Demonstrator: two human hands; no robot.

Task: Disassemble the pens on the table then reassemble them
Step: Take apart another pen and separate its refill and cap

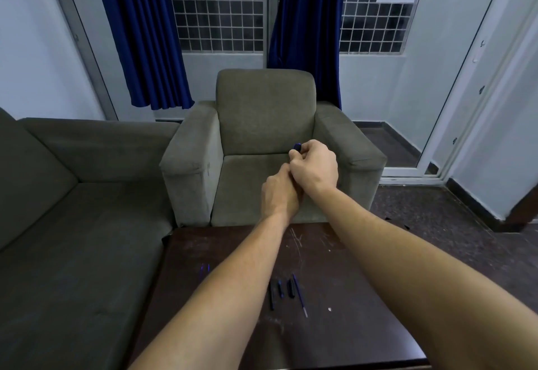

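Both hands are raised together above the far edge of the table, in front of the armchair. My right hand is closed around a dark blue pen, whose end sticks out above the fingers. My left hand is closed just below it, touching the right hand; the rest of the pen is hidden between them. On the dark wooden table lie loose pen parts: a dark barrel, two short dark pieces and a thin blue refill. Small blue bits lie beside my left forearm.
A grey armchair stands just beyond the table. A grey sofa runs along the left. Blue curtains hang over barred windows behind. A white door frame and dark floor lie to the right.
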